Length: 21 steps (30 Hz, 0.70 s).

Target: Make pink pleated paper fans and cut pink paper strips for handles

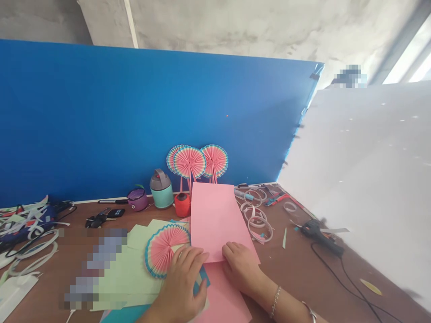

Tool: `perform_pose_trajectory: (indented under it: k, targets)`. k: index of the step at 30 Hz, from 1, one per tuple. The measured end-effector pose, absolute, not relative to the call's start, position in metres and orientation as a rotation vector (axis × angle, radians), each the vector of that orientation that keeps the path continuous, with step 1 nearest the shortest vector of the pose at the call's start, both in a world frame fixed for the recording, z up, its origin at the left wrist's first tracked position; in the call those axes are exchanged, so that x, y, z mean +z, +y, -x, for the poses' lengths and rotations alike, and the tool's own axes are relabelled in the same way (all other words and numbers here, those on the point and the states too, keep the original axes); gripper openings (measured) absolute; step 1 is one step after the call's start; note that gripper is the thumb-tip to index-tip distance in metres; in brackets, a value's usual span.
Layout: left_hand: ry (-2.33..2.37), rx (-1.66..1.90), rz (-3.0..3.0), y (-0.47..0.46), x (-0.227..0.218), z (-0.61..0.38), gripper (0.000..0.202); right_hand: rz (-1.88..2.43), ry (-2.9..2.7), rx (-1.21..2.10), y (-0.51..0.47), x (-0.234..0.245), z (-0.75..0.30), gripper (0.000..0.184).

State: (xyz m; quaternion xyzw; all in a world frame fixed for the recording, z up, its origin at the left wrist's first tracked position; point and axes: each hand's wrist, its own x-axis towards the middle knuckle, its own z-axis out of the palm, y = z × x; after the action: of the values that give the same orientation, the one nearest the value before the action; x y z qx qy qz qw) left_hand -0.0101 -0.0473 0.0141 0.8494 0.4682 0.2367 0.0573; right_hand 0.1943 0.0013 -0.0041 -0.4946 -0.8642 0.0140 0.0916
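Observation:
A pink paper sheet point(215, 220) lies on the brown table point(296, 269), its far end lifted toward the blue board. My left hand point(183, 280) rests flat with fingers spread on the sheet's near left edge, beside a round pink pleated fan point(161, 249) with a blue rim. My right hand point(240, 267) presses the near edge of the pink sheet with curled fingers; a bracelet sits on its wrist. More pink paper point(224, 300) lies under both hands.
Pale green sheets point(134, 264) lie at left. Finished paper fans point(195, 161) stand against the blue board point(134, 121). A grey-lidded teal bottle point(161, 188), purple cup point(137, 198), red spool point(182, 204), tape rings point(257, 215), a glue gun point(319, 233) with cord, and paper scraps point(27, 224) surround them. White board point(370, 170) at right.

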Motion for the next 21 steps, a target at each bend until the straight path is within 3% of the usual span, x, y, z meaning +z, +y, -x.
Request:
perform_pose_trajectory:
  k: [6,14,21]
  targets:
    - [1.509,0.717,-2.561,-0.038,0.008,0.012,0.020,1.239,-2.651,0.144,-0.001,-0.004,-0.196,0.015]
    - [1.488,0.650,-2.566,-0.037,0.007,0.013,0.020,1.124,-2.570,0.379,0.000,0.006,-0.203,0.023]
    - [1.489,0.665,-2.469,-0.035,0.011,0.014,0.018,1.091,-2.503,0.541,0.000,0.012,-0.210,0.016]
